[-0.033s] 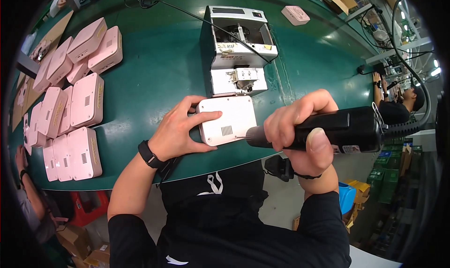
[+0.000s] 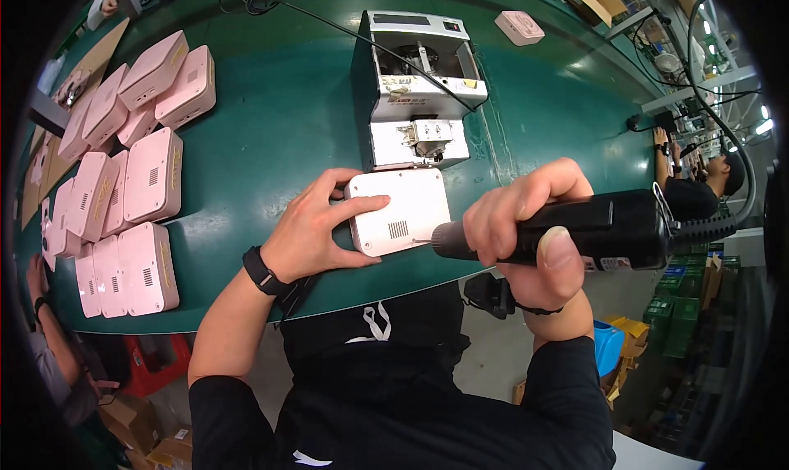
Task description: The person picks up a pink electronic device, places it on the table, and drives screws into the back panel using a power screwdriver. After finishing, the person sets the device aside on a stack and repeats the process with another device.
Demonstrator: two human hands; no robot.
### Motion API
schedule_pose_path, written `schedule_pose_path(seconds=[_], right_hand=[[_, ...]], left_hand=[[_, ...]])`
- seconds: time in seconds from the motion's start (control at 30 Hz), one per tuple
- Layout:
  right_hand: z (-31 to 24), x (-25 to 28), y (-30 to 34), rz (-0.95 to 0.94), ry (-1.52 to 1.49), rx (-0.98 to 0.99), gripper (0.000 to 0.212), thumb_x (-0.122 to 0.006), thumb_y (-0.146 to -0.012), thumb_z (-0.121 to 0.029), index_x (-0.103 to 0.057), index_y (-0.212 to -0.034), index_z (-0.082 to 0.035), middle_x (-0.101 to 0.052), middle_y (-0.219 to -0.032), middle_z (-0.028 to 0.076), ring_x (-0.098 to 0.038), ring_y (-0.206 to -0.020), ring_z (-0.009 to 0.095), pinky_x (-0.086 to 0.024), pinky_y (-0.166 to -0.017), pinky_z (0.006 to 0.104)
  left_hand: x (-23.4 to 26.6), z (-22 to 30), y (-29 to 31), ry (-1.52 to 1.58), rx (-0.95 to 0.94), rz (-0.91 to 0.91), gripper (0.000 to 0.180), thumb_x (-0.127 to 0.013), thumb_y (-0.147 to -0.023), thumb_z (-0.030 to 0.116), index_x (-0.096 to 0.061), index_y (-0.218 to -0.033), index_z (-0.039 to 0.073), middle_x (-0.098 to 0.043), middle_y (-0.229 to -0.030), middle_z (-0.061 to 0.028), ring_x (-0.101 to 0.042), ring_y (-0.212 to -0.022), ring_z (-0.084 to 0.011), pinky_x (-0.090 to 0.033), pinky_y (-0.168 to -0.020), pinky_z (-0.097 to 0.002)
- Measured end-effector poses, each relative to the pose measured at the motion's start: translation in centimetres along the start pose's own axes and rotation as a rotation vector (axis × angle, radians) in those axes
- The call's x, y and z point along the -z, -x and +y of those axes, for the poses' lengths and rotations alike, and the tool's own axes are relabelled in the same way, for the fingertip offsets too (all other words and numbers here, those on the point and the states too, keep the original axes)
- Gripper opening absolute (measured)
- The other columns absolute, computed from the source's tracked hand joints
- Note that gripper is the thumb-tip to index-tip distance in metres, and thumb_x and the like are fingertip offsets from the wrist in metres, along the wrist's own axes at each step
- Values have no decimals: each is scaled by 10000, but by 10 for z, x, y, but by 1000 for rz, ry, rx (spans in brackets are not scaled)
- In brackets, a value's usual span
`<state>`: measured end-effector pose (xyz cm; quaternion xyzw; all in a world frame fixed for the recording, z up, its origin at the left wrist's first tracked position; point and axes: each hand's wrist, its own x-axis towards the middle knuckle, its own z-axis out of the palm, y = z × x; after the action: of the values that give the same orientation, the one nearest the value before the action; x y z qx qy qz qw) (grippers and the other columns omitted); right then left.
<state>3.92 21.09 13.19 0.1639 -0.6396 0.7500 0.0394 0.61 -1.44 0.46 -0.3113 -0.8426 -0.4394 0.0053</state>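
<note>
Stacked pink cases, several bearing slotted vents, occupy the left side of the green table. The left hand, banded at the wrist, holds the left end of a pale case in a wide-spread grip: thumb at the near edge, index finger across the upper face. This case lies flat, vent upward, just in front of a silver-grey machine. A small pink box stands beyond, toward the right. The right hand closes firmly around a black powered driver, held nearly horizontal, its bit directed at the case's near right corner; whether the tip is seated cannot be told.
</note>
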Motion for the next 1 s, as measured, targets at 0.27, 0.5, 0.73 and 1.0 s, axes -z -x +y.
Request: schedule_pose_path(seconds=[0.27,0.5,0.73,1.0], right_hand=[[-6,1,4,-23,26,-33,439,-687,-850,-429,-433,-963,-89,-500,-619,40,-488,-507,163,-437,-537,339],[6,1,3,-53,21,-59,431,-681,-865,-421,-421,-966,-92,-506,-639,41,-484,-521,156,-436,-544,332],[15,5,2,-95,-21,-35,423,-674,-883,-412,-407,-969,-95,-505,-647,44,-483,-531,154,-434,-550,326],[18,7,-5,-87,-4,58,379,-641,-906,-380,-415,-978,-85,-505,-647,52,-482,-519,159,-433,-537,333]], left_hand=[[3,2,0,27,35,-34,699,-912,-563,231,-679,-1222,233,-522,-1260,-91,-613,-1020,-277,-534,-898,-383],[0,-1,1,18,31,-18,710,-917,-546,225,-687,-1218,238,-524,-1270,-93,-615,-988,-266,-541,-878,-377],[1,0,1,44,33,-20,724,-921,-548,224,-679,-1230,253,-517,-1272,-95,-603,-1015,-274,-531,-899,-381],[3,-2,-2,30,40,-39,713,-923,-554,237,-681,-1225,248,-512,-1273,-100,-601,-1026,-282,-532,-898,-384]])
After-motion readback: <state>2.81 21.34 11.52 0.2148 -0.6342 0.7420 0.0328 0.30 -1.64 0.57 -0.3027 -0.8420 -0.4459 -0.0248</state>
